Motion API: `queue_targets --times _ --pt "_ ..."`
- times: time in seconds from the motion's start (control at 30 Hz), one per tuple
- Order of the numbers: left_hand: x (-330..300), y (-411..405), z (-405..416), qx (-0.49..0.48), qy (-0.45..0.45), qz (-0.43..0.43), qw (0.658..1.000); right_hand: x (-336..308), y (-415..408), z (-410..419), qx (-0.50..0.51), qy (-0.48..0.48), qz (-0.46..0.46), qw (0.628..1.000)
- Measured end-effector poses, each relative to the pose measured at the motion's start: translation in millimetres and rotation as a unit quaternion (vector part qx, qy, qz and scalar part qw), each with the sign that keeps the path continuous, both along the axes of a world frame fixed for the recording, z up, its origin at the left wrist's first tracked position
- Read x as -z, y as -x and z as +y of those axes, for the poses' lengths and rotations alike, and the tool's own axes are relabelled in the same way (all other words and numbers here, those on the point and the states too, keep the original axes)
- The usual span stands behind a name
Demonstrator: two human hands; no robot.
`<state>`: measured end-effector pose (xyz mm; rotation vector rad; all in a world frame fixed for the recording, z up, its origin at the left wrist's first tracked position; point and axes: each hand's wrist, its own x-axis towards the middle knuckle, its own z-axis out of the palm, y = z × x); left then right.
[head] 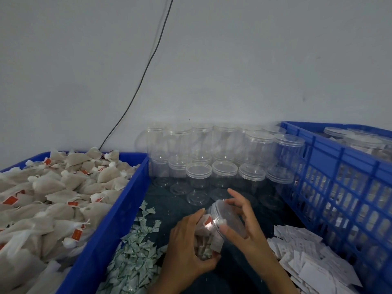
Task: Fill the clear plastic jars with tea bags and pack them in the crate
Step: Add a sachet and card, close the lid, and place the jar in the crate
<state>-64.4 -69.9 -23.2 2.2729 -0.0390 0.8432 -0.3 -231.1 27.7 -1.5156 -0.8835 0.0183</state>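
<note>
A clear plastic jar (209,234) filled with tea bags lies tilted between my hands, low in the middle of the view. My left hand (186,245) grips its body from the left. My right hand (241,225) holds the clear lid (224,217) on the jar's mouth, fingers curled round its rim. A blue bin (118,209) on the left holds a heap of tea bags (48,200) with red tags. The blue slatted crate (331,179) stands on the right with lidded jars (360,141) inside.
Several empty clear jars (212,158), some stacked, stand against the grey wall. Small green-printed packets (137,251) lie heaped left of my hands, white paper sachets (305,259) to the right. A black cable (148,66) runs down the wall.
</note>
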Motion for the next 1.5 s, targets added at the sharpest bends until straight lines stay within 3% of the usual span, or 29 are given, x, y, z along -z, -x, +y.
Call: queue_targets --times 0.13,0.57,0.77,0.97,1.2,1.33,1.5 --pt "-2 1 1 0.007 0.016 0.008 1.000 0 2 3 0.004 0.006 -0.034 0.999" --pt "-6 1 3 0.034 0.052 0.030 0.998 3 -9 -1 -0.033 -0.001 -0.024 0.999" --pt "-6 -2 10 0.073 0.058 0.078 0.993 1 -7 -2 -0.024 0.051 -0.014 0.998" --pt "-8 1 14 0.065 0.032 0.096 0.993 6 0 8 -0.011 0.006 -0.004 1.000" --pt "-30 12 27 0.229 0.143 0.179 0.946 -10 -1 -4 -0.114 -0.012 0.016 0.993" --pt "-32 17 28 0.295 0.209 0.191 0.913 -15 1 -8 -0.126 -0.016 0.035 0.991" --pt "-31 15 24 0.265 0.210 0.173 0.925 -13 4 0 -0.071 -0.026 0.055 0.996"
